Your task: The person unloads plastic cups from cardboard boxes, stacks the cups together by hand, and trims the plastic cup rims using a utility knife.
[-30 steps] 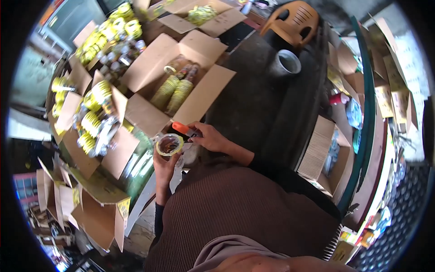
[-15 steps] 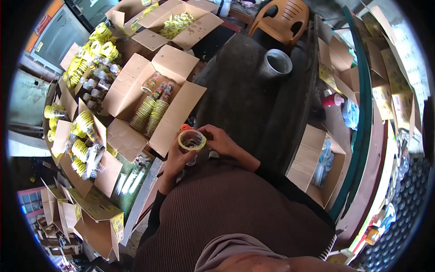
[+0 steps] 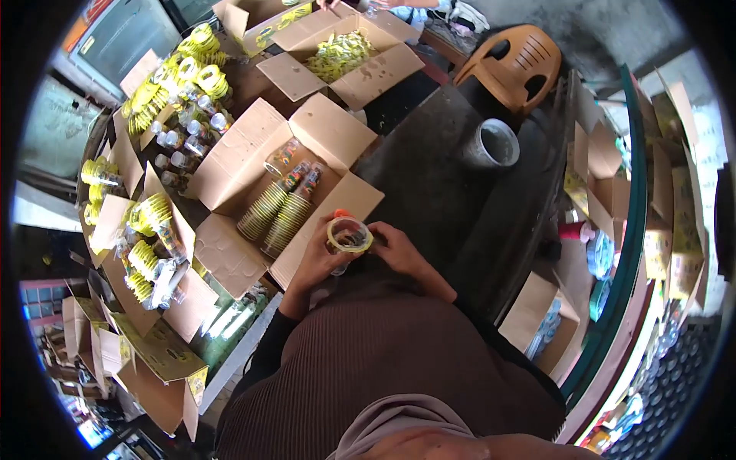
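Note:
A clear plastic cup (image 3: 363, 247) with a yellow rim is in front of my body, its opening facing up toward me. My left hand (image 3: 313, 262) wraps round its left side. At the right edge, the curled fingers of my right hand (image 3: 399, 250) meet the rim. Something orange (image 3: 342, 214) shows just beyond the cup; I cannot make out what it is. Nearest to my left hand stands an open cardboard box (image 3: 337, 222) holding stacks of yellow-rimmed printed cups (image 3: 264, 208), with one cup lying apart from them.
Behind is a box (image 3: 387, 73) of yellow scraps (image 3: 341, 55), with another person's hands (image 3: 410, 3) near it. Yellow-rimmed cups (image 3: 201, 77) crowd the left. A grey bucket (image 3: 497, 142) and an orange plastic chair (image 3: 515, 65) are ahead; an open box (image 3: 529, 310) stands right.
The view has shifted, so the surroundings sit lower and farther right. Another person's hands now show at the top. Both my hands stay at the cup.

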{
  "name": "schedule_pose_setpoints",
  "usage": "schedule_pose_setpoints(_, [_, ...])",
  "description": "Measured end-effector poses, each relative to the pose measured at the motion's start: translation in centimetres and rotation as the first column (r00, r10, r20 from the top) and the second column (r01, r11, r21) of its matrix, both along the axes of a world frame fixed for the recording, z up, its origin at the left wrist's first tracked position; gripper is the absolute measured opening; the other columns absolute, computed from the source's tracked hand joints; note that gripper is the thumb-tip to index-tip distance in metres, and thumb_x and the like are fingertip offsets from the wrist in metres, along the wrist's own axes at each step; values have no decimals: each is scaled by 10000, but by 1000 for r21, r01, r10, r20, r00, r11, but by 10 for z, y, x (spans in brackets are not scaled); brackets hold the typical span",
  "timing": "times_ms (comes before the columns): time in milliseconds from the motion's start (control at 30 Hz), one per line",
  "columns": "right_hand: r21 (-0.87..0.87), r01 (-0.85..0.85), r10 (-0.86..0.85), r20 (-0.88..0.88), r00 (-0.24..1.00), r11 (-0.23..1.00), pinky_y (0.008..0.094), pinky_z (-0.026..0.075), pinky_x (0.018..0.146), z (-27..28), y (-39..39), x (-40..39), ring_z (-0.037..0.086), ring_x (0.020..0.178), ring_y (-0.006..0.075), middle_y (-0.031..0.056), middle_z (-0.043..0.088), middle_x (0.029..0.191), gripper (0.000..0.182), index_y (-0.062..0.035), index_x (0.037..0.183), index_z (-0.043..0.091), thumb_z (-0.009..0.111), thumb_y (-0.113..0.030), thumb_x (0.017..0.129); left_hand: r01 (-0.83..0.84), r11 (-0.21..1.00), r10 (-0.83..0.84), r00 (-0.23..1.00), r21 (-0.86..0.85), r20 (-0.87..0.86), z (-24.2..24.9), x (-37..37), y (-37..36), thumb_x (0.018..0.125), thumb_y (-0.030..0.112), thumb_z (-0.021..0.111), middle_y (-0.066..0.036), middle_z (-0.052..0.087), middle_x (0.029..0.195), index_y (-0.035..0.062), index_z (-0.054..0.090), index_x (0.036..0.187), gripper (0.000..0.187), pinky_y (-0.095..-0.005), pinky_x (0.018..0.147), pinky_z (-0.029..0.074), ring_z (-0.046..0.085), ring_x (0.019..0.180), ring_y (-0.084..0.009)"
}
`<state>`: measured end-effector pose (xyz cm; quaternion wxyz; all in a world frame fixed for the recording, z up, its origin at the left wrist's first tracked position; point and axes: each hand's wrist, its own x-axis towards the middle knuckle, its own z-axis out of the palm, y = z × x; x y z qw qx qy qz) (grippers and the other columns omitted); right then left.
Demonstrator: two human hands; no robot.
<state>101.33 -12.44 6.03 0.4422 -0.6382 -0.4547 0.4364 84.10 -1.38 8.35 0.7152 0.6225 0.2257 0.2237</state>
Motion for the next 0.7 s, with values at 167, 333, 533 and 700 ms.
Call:
schedule_pose_setpoints(167, [-91, 69, -76, -78, 994, 993, 307, 490, 766, -7, 33, 36, 609, 817, 162, 107, 625, 951, 297, 21, 1126, 543, 634, -73, 859, -2, 985, 6, 1000, 173, -23, 1, 11, 35, 700, 136, 806, -111, 426, 1317, 19, 551, 1204, 577, -334, 951, 461, 528, 1144, -215])
schedule_pose_setpoints(333, [-19, 143, -142, 60, 988, 989, 290, 475, 727, -35, 64, 64, 575, 758, 141, 85, 599, 893, 277, 12, 1067, 523, 653, -104, 852, -143, 982, 152, 986, 122, -70, -19, 5, 49, 697, 144, 808, -84, 516, 1219, 11, 546, 1186, 571, -316, 921, 463, 556, 1091, -192])
schedule_pose_setpoints(533, [-139, 57, -43, 98, 994, 989, 300, 459, 666, -29, 106, 106, 529, 705, 135, 36, 559, 804, 308, -1, 1022, 534, 704, -173, 830, -276, 960, 276, 914, 43, -296, -19, 6, 44, 701, 133, 801, -70, 612, 1041, 20, 544, 1163, 541, -303, 865, 487, 610, 975, -178])
schedule_pose_setpoints(700, [-119, -88, 104, 136, 985, 989, 328, 454, 628, -51, 144, 141, 540, 660, 171, 67, 565, 737, 316, 3, 983, 570, 729, -212, 815, -671, 705, 709, 669, 229, -222, -34, -8, 31, 738, 146, 795, -123, 659, 948, 11, 549, 1127, 480, -308, 776, 526, 649, 859, -210])
